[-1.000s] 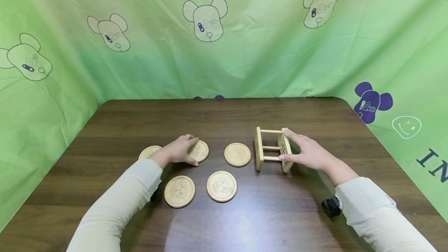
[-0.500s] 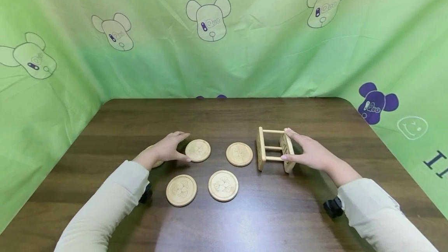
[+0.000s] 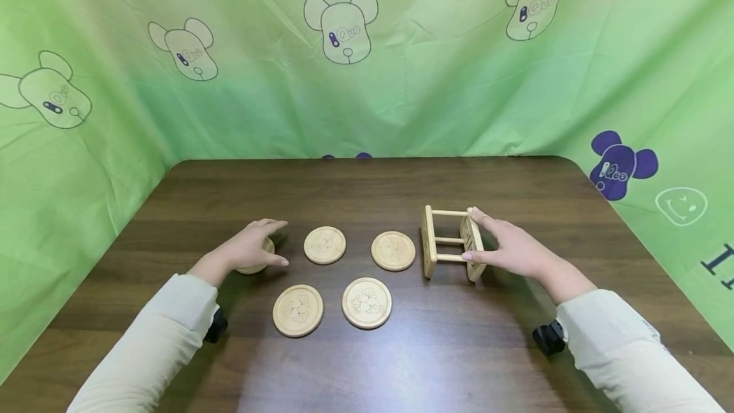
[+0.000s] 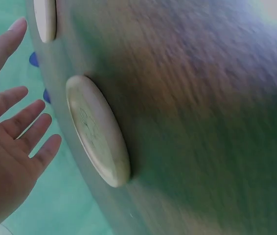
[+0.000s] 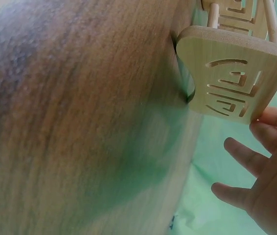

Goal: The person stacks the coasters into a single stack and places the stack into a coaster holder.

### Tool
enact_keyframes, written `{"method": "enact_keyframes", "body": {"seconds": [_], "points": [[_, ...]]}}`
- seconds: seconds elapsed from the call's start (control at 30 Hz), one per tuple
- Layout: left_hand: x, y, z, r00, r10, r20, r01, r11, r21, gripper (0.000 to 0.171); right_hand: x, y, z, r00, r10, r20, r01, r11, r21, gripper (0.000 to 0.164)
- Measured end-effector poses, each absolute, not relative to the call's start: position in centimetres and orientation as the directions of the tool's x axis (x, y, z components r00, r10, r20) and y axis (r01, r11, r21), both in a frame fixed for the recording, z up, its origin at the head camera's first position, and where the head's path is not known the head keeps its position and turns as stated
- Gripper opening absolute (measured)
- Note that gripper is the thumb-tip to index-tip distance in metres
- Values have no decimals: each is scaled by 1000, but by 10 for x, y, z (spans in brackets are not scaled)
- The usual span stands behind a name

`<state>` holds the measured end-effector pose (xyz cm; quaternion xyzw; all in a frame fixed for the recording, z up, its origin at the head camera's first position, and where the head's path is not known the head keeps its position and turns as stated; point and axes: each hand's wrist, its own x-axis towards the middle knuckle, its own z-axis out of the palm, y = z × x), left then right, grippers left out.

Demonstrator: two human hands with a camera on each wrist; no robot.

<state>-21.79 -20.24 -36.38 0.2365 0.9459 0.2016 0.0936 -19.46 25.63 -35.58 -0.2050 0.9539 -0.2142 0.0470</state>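
My left hand (image 3: 243,248) hovers with spread fingers over the leftmost round wooden coaster (image 3: 252,269), partly hiding it. In the left wrist view, a coaster (image 4: 99,132) lies flat beside the hand, apart from the fingers. On the right, a small wooden coaster rack (image 3: 429,244) with two end panels joined by rods stands on the table. My right hand (image 3: 513,248) holds its right panel between thumb and fingers. The right wrist view shows the panel's cut-out pattern (image 5: 231,83), with a fingertip at its edge and the other fingers spread free.
Two more coasters lie along the back row, one left of centre (image 3: 325,245) and one near the rack (image 3: 393,251). Closer to me are two with leaf engravings, a left one (image 3: 298,311) and a right one (image 3: 367,303). A green printed cloth (image 3: 401,94) hangs behind the brown table (image 3: 436,362).
My left hand has moved left, off the back coaster left of centre, to over the leftmost coaster. The right hand stays on the rack, and the coasters lie where they were.
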Motion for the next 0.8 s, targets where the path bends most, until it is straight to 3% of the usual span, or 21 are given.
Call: {"method": "enact_keyframes", "body": {"seconds": [0.5,0.8], "points": [[-215,-230,-374,-914,397,-84,347,872,346,75,-195,256,-356,-911,-413,1,-375,826,-422,89],[-212,-236,-375,-913,392,-111,328,870,368,74,-194,257,-356,-911,-412,6,-375,824,-426,88]]}}
